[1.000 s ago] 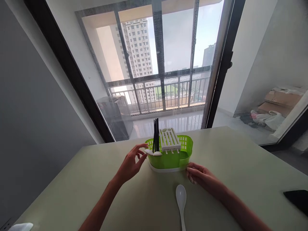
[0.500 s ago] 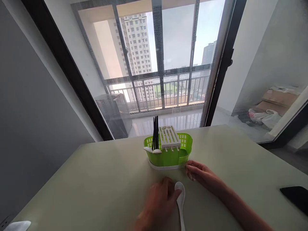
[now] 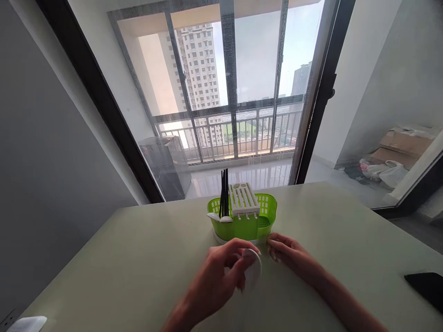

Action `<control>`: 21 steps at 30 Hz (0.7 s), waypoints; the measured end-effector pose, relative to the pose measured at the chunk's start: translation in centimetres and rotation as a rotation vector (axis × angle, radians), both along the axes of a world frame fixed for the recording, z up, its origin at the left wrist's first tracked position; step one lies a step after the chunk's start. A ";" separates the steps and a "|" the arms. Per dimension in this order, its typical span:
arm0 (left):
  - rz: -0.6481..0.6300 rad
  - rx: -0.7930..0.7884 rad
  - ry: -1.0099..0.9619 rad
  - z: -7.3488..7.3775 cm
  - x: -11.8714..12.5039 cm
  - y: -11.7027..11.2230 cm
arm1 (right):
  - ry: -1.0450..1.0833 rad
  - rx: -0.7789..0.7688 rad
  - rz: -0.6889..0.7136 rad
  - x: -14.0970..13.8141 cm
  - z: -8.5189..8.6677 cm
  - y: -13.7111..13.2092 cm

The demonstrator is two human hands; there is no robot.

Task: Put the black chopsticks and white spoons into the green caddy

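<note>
A white soup spoon (image 3: 255,269) is pinched by its bowl end in my left hand (image 3: 224,274), lifted in front of the basket; its handle is blurred. The green utensil basket (image 3: 246,229) stands upright on a white base, with several black chopsticks (image 3: 224,193) at its left. Two white spoon bowls (image 3: 226,219) show over its front rim. Across its middle lies a white slotted rack (image 3: 244,199) with small hooks. My right hand (image 3: 285,248), fingers closed together, is at the basket's lower right corner and appears to grip its edge.
All this is on a pale table (image 3: 155,263). A black flat object (image 3: 425,288) lies at the right edge, and part of a white object (image 3: 31,324) at the lower left. Beyond the table's far edge is a glass door with a dark frame (image 3: 318,101).
My left hand has taken hold of the white spoon that lay on the table and raised it towards the basket. My right hand has stayed by the basket's corner.
</note>
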State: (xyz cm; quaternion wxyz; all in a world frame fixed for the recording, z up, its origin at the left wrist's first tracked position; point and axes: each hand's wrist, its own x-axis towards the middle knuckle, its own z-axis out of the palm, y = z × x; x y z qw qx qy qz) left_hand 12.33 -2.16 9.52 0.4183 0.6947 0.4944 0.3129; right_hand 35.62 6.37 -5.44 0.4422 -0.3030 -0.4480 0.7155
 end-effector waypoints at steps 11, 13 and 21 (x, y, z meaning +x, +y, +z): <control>0.611 0.998 -0.072 9.1 -6.2 6.1 | 0.009 0.011 0.003 0.0 -1.0 0.4; 0.554 0.935 -0.036 7.6 -7.0 7.6 | 0.007 0.014 0.003 0.0 -1.0 0.3; 0.443 0.731 0.032 1.2 -9.1 10.7 | -0.003 0.028 -0.003 0.0 -0.8 0.3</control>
